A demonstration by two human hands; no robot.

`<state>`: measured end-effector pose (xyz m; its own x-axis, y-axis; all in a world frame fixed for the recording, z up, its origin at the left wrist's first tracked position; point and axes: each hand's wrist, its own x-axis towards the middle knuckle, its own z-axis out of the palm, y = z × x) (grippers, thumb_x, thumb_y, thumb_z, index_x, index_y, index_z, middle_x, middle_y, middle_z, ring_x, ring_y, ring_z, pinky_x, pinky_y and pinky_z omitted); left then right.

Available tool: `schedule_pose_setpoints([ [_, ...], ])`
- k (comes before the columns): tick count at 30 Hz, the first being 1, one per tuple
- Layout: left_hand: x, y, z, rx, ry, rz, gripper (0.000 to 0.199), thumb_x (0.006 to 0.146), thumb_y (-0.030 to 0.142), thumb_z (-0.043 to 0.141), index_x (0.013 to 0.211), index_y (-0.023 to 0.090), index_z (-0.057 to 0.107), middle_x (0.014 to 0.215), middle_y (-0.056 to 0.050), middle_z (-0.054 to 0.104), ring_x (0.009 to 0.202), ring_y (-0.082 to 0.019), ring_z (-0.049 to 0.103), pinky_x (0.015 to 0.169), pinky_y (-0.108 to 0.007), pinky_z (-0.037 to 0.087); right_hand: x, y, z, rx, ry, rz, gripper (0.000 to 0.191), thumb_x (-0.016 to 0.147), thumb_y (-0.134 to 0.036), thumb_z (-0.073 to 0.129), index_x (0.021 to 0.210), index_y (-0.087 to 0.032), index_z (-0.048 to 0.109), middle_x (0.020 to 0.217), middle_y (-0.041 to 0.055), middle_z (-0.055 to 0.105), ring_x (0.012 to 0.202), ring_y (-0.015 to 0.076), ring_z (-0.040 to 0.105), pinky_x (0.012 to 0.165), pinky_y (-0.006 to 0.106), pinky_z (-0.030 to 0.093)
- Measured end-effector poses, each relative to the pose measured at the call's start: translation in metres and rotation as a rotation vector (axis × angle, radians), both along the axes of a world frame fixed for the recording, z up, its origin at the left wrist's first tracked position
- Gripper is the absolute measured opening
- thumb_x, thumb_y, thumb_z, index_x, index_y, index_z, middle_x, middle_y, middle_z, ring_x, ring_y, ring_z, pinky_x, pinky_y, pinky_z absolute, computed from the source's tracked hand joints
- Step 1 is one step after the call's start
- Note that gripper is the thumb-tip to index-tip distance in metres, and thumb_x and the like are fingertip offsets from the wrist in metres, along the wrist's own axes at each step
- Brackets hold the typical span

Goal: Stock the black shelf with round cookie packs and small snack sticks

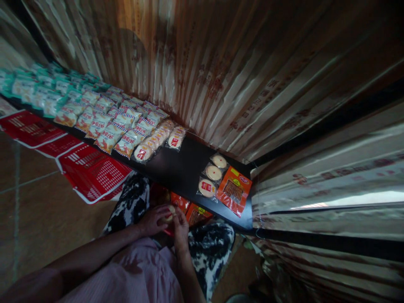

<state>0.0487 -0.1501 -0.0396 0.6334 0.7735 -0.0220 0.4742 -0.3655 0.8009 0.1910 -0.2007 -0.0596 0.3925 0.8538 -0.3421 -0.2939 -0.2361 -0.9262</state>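
Over the lap, my left hand (155, 219) is closed around a small round pale packet (169, 213). The fingers of my right hand (181, 223) pinch the same packet from its other side. Just beyond both hands, orange packets (196, 214) lie low beside the edge of the black table (184, 162). On the table stand a row of wrapped round cakes (154, 141) and a single wrapped cake (176, 137) next to it. Farther right, three wrapped round cakes (213, 172) lie in a line beside an orange packet (234, 190).
White and orange snack packets (110, 136) and green packets (47, 90) cover the table's left part. Red printed bags (91, 170) hang along its near edge. A pleated curtain (202, 63) runs behind the table and around its right end.
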Motion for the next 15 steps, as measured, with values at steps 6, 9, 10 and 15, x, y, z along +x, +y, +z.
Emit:
schedule_pose_setpoints([
  [6,0.0027,0.0013,-0.0034,-0.004,-0.018,0.073,0.030,0.078,0.022,0.049,0.106,0.023,0.062,0.122,-0.004,0.057,0.114,-0.018,0.050,0.100,-0.033,0.038,0.0029,0.0020,-0.0073,-0.018,0.095,-0.056,0.049,0.068,-0.045,0.063,0.110,-0.020,0.061,0.113,0.0085,0.063,0.100,0.0211,0.060,0.084,0.033,0.047],
  [9,0.0045,0.0022,-0.0065,-0.029,0.002,0.147,0.031,0.077,0.023,0.050,0.106,0.023,0.061,0.121,-0.005,0.058,0.112,-0.019,0.051,0.099,-0.035,0.039,0.0027,0.0028,-0.0074,-0.025,0.179,-0.060,0.051,0.071,-0.047,0.060,0.113,-0.020,0.058,0.110,0.0085,0.065,0.090,0.0205,0.063,0.078,0.034,0.050],
  [10,0.0049,0.0025,-0.0071,-0.037,-0.003,0.158,0.033,0.077,0.024,0.050,0.109,0.023,0.060,0.121,-0.005,0.058,0.113,-0.020,0.050,0.100,-0.036,0.038,0.0024,0.0029,-0.0073,-0.026,0.198,-0.063,0.051,0.071,-0.048,0.059,0.113,-0.020,0.058,0.108,0.0082,0.065,0.087,0.0202,0.064,0.077,0.034,0.051],
  [15,0.0054,0.0041,-0.0090,-0.089,-0.015,0.207,0.043,0.080,0.030,0.047,0.123,0.021,0.049,0.126,-0.008,0.053,0.117,-0.021,0.047,0.102,-0.038,0.035,0.0012,0.0042,-0.0076,-0.039,0.222,-0.107,0.048,0.068,-0.046,0.063,0.108,-0.020,0.061,0.102,0.0063,0.068,0.086,0.0189,0.064,0.080,0.033,0.050],
])
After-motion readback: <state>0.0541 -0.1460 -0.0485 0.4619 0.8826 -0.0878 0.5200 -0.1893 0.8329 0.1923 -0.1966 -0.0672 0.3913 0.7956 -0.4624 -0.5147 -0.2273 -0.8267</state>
